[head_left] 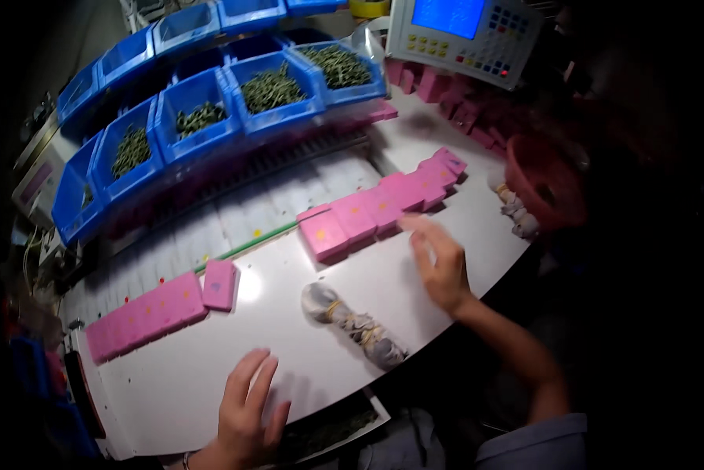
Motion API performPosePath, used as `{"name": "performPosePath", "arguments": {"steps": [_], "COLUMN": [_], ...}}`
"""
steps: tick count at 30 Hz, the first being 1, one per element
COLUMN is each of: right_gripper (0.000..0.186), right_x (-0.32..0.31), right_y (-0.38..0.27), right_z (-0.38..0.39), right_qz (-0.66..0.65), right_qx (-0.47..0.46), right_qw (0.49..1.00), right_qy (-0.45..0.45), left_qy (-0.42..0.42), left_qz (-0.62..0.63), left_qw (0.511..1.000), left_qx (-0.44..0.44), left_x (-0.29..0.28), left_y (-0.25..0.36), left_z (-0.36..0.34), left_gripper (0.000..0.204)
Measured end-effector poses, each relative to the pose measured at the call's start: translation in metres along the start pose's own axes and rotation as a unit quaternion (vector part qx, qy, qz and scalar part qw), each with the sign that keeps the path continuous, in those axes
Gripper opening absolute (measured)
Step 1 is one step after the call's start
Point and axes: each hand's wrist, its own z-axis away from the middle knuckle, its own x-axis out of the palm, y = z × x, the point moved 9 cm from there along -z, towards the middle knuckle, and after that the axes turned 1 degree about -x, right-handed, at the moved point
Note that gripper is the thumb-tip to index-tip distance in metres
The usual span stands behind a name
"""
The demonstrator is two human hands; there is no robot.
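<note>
My left hand (246, 411) hovers over the front of the white table with its fingers apart and nothing in them. My right hand (443, 266) is also open and empty, its fingertips close to the right row of pink blocks (356, 214); whether they touch cannot be made out. Between my hands lies a lumpy whitish-grey bundle (360, 329), bound with yellowish bands. Another row of pink blocks (150, 313) stands at the left, with one pink block (219, 284) set askew at its right end.
Blue bins (193, 110), several holding small greenish pieces, rise at the back left. A control panel (465, 35) with a blue screen stands at the back right. A red bowl (544, 184) sits at the right edge. Below the table's front edge is an open drawer (381, 413).
</note>
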Motion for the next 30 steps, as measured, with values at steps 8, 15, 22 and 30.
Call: {"name": "performPosePath", "arguments": {"steps": [8, 15, 22, 30], "right_gripper": [0.047, 0.04, 0.036, 0.044], "right_x": [-0.029, -0.022, -0.035, -0.064], "right_y": [0.175, 0.172, 0.231, 0.175], "right_z": [-0.029, -0.057, -0.085, -0.029], "right_qz": [0.234, 0.261, 0.089, 0.189], "right_qx": [0.145, 0.052, 0.15, 0.139], "right_qw": [0.949, 0.952, 0.983, 0.971], "right_qy": [0.153, 0.15, 0.048, 0.051], "left_qy": [0.092, 0.053, 0.066, -0.035], "left_qz": [-0.215, -0.258, -0.277, -0.264], "left_qw": [0.971, 0.964, 0.958, 0.962], "left_qx": [0.045, 0.033, 0.024, 0.057], "left_x": [0.05, 0.083, 0.093, 0.113], "left_y": [-0.018, -0.034, -0.021, 0.002], "left_z": [-0.18, -0.226, -0.23, -0.212], "left_gripper": [0.078, 0.081, 0.079, 0.083]}}
